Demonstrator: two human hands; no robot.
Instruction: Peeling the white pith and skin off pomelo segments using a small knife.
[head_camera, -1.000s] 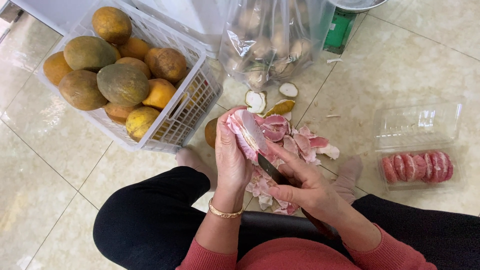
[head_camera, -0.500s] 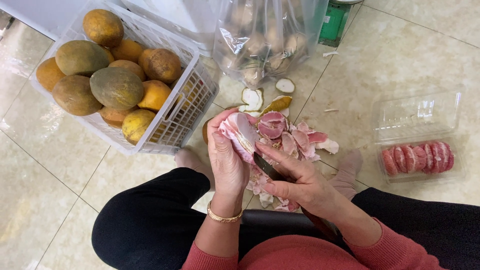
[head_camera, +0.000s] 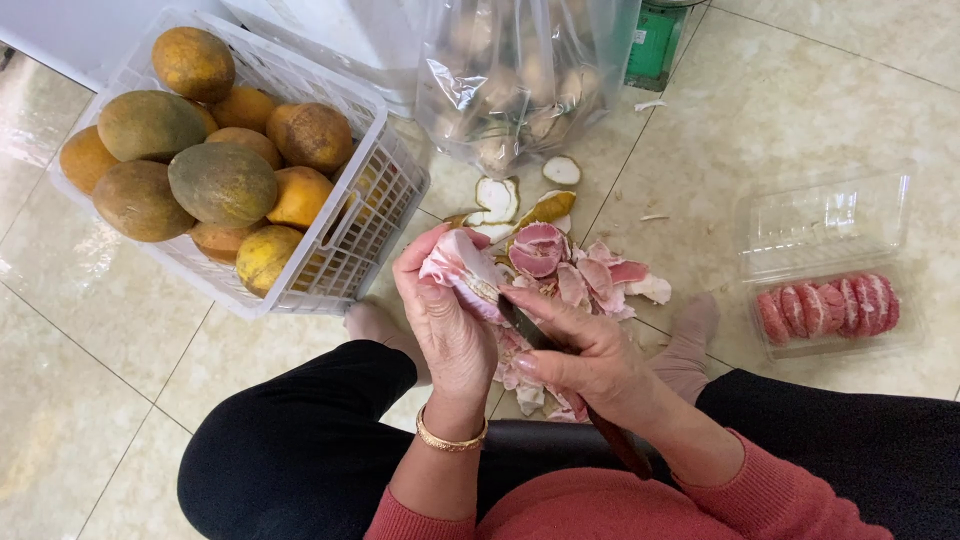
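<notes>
From the head camera, the left hand (head_camera: 447, 325) cups a pink pomelo segment (head_camera: 455, 265) above the floor (head_camera: 90, 400), its grip curled closed around the fruit with the fingertips pressing the membrane. The right hand (head_camera: 580, 350) is closed on a knife (head_camera: 520, 325), the blade tip meeting the segment just beside the left thumb, the dark handle running back under the wrist. The likeliest mishap, as I judge it, is the blade slipping off the slick membrane into the left thumb, since edge and thumb sit so close; a hard pull could also tear the flesh. Below the hands lies a heap of pink peelings (head_camera: 590, 275). A white basket (head_camera: 370, 225) of whole fruit stands toward the floor's upper left, and a clear tray (head_camera: 830, 310) of peeled segments toward the right.
</notes>
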